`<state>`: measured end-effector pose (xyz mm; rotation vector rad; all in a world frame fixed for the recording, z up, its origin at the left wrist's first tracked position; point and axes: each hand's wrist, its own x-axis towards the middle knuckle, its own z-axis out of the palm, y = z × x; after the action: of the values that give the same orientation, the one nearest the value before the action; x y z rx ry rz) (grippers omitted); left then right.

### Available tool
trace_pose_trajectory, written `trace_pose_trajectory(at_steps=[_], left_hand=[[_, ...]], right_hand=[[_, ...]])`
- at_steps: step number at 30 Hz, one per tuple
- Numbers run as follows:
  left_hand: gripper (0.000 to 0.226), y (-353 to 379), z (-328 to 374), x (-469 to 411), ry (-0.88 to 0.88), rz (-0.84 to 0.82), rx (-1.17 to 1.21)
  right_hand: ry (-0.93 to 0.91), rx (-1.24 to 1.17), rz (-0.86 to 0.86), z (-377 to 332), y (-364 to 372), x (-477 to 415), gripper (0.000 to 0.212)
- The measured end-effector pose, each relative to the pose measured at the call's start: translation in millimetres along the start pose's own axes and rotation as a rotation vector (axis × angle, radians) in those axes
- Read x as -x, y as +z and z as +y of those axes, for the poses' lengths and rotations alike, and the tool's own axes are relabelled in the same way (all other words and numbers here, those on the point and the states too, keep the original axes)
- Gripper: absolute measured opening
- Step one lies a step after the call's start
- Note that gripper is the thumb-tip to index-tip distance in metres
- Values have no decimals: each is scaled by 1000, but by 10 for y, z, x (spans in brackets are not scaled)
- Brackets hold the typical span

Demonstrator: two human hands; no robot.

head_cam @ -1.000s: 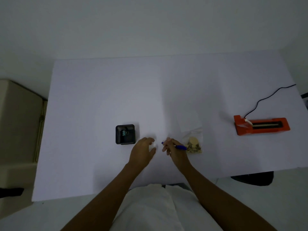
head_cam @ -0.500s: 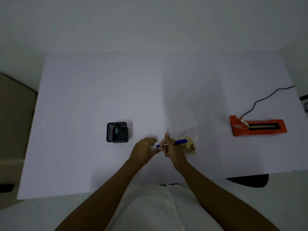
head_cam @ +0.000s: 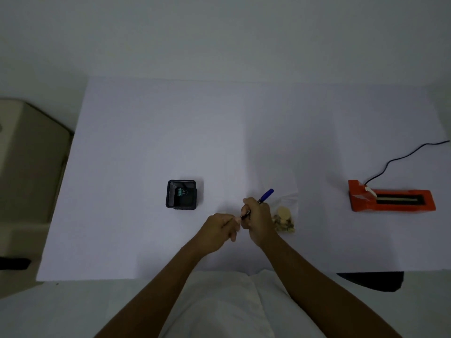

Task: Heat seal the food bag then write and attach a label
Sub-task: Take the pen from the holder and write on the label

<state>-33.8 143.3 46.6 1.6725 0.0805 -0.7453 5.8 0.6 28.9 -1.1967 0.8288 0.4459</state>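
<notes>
- White tabletop [head_cam: 146, 142] fills the scene; both hands meet near its near edge, at the middle.
- The right hand [head_cam: 258, 223] is clenched around a blue pen [head_cam: 266, 194], blue end pointing far-right, dark tip toward the left hand.
- The left hand [head_cam: 218, 228] is curled, its fingertips touching the pen tip; whether it pinches a label cannot be told.
- The clear food bag [head_cam: 284, 217], with pale round pieces inside, lies flat just right of the right hand.
- An orange heat sealer [head_cam: 390, 198] sits well apart at the right, black cord [head_cam: 402, 157] running far-right.
- A black mesh box [head_cam: 181, 194] left of the hands holds a green binder clip [head_cam: 180, 192].
</notes>
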Motion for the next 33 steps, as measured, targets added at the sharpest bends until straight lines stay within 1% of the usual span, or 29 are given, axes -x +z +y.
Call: trace_pose_trajectory(at_steps=[2,3,4,5,7,9,10,12,15,17,24,29,33], left_hand=[[35,-87,-19,125,-120,-42,274],[34,-157,-77,205,-161,-49,344],[34,-246,-158,268,-183,-24,318],[32,-334,-272,308,-172,42,184],[24,-488,-520,334,-125,282,-164],[10,-588,-704,307,-86,494,-368],[7,-615,-766,287,-74,550,-434],[6,-660,-875,252,-100,601,-542],[13,-667,-985,223,-198,646,-613],[14,-644,-1000,210,-225,657,-624],[13,-625,-1014,177,-228,673,-731],[13,-645,-1034,184,-220,664,-695],[14,-623,-996,214,-164,663,-755]], right_hand=[[3,-185,121,-161,-91,-87,36],[-25,-212,164,-272,-175,-141,37],[-61,-176,181,-377,-252,-184,37],[-92,-119,168,-459,-302,-206,38],[-123,17,102,-486,-303,-228,39],[-127,133,48,-386,-207,-210,41],[-125,180,31,-316,-147,-190,44],[-112,237,8,-170,-58,-146,47],[-85,321,-42,62,16,-33,45],[-71,392,-71,170,24,15,45],[-90,464,-67,236,11,6,43],[-83,470,-67,286,19,-2,41],[-90,454,-61,309,19,-3,41]])
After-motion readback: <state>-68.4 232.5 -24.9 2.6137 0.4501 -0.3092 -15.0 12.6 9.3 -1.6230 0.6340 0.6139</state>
